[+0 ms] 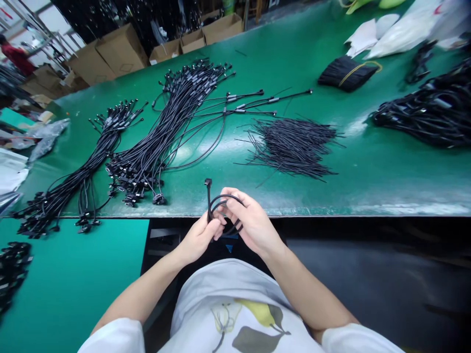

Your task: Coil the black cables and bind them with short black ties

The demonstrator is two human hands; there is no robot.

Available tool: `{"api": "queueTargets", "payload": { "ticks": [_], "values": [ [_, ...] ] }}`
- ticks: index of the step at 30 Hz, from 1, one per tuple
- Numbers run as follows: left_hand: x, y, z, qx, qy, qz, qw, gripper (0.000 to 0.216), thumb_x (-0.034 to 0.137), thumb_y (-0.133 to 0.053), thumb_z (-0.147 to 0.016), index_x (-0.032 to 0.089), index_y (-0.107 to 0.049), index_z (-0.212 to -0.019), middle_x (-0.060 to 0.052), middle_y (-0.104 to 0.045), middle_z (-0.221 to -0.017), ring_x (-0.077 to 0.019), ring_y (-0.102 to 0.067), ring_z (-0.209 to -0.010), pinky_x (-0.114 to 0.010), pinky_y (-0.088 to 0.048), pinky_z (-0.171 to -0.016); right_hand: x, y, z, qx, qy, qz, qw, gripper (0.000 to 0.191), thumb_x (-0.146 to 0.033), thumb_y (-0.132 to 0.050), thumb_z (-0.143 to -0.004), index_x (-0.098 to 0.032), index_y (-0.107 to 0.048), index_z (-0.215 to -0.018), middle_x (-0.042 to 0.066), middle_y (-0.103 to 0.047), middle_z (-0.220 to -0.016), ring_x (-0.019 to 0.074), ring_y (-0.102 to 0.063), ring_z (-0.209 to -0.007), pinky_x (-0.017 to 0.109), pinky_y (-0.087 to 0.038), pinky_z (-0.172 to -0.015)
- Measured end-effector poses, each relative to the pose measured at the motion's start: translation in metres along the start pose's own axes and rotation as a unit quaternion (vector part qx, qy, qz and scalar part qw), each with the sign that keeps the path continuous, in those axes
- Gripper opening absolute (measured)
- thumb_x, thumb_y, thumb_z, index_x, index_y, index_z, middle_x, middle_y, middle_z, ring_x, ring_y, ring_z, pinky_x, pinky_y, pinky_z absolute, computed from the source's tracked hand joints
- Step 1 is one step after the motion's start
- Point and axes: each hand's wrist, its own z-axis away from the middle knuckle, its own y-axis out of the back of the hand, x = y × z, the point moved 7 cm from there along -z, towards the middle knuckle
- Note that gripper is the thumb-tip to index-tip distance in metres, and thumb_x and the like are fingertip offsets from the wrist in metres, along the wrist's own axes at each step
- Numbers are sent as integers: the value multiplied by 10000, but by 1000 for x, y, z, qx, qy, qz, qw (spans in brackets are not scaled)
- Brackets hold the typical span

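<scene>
A black cable (223, 197) is looped into a small coil between my two hands, just in front of the table's near edge. My left hand (201, 234) pinches the coil on its left side, where one end with a small connector sticks up. On the coil's right side, my right hand (247, 215) has its fingers closed round the loops. Beyond my hands lies a loose pile of thin black ties (294, 144). A large bundle of cables with connectors (158, 132) is spread to the left of that pile.
A smaller cable bundle (97, 152) lies further left. On the right are a heap of coiled cables (430, 110), a black bundle with a yellow band (346, 73) and white bags (401, 34). Cardboard boxes (121, 51) stand behind the green table (368, 191). A person (16, 54) is far left.
</scene>
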Motion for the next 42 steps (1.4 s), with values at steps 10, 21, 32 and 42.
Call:
{"api": "queueTargets", "payload": {
  "ticks": [10, 21, 32, 42],
  "values": [
    [-7, 1, 1, 55, 7, 26, 998, 224, 358, -550, -904, 164, -540, -1017, -13, -559, -847, -145, -557, -821, -322, -443, -840, -17, 11, 1, 93, 227, 269, 931, 138, -255, -538, -871, -201, -459, -771, 9, -511, -852, 114, -496, -694, 270, -418, -656],
    [-17, -14, 3, -43, 67, -195, 978, 91, 249, -404, -927, 181, -443, -973, 32, -495, -675, -133, -488, -616, -290, -436, -643, 12, -8, 8, -12, 18, -2, 1000, 155, -309, -572, -845, -214, -573, -967, 53, -625, -1053, 165, -627, -878, 291, -523, -729],
    [-23, -25, 6, -146, 105, 23, 983, 491, 633, -535, -839, 149, -615, -841, -60, -583, -793, -193, -570, -802, -358, -478, -814, 9, -11, -5, -35, 29, -56, 997, 325, -561, -505, -906, -248, -450, -975, -48, -455, -798, 27, -430, -469, 152, -331, -393],
    [-25, -46, 18, -133, 218, 256, 932, 458, 563, -612, -830, 127, -609, -969, -27, -530, -762, -123, -532, -655, -291, -486, -662, -11, -3, -8, -37, 65, 28, 997, 341, -438, -645, -839, -269, -447, -1060, -57, -503, -820, 42, -534, -474, 169, -442, -422]
  ]
}}
